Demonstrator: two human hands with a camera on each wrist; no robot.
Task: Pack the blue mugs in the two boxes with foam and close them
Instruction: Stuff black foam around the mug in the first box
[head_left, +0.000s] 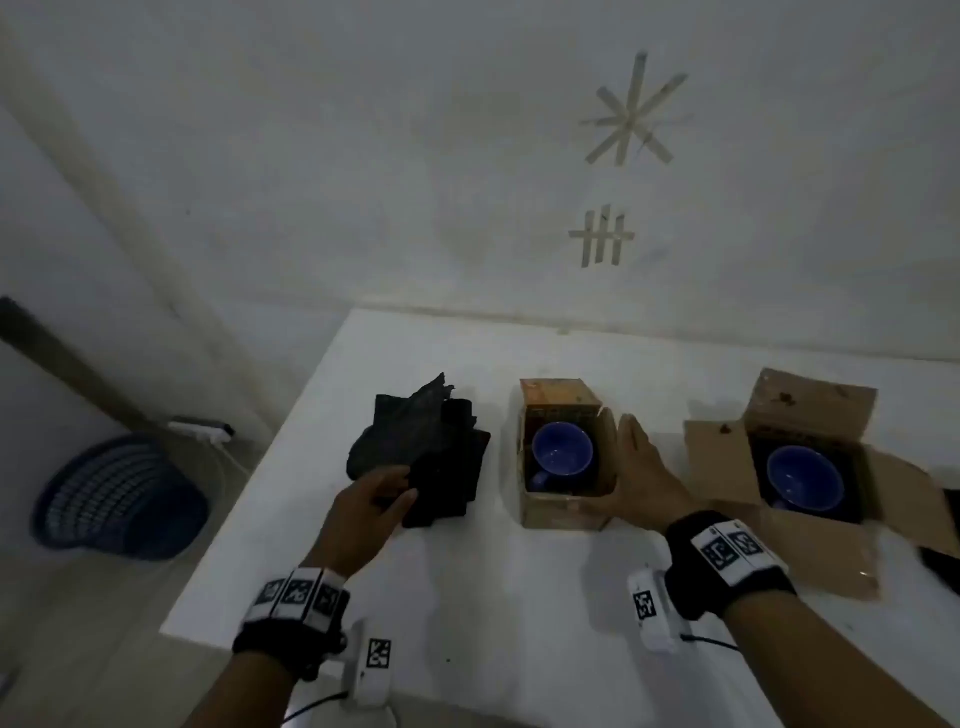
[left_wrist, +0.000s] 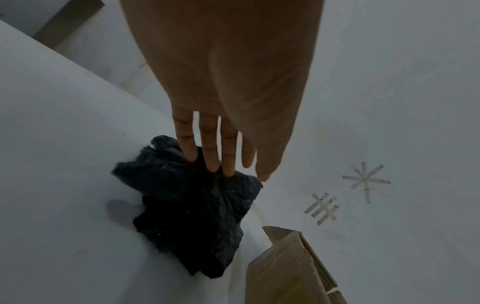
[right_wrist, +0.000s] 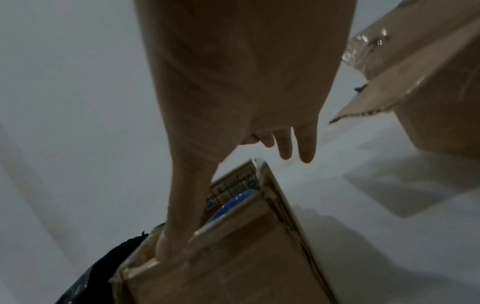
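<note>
A small cardboard box (head_left: 563, 512) stands open at the table's middle with a blue mug (head_left: 561, 449) inside. My right hand (head_left: 623, 467) lies with straight fingers flat against its right wall, and the thumb (right_wrist: 176, 226) rests on the box's (right_wrist: 233, 257) near rim. A larger open box (head_left: 831, 540) at the right holds a second blue mug (head_left: 805, 478) set in dark foam. A pile of black foam pieces (head_left: 421, 452) lies left of the small box. My left hand (head_left: 402, 486) reaches it, its straight fingertips (left_wrist: 228, 170) touching the foam (left_wrist: 192, 216).
The white table (head_left: 493, 597) ends at a left edge near my left forearm. On the floor to the left are a blue plastic basket (head_left: 119, 499) and a white power strip (head_left: 202, 428). A dark object (head_left: 943, 566) lies at the far right.
</note>
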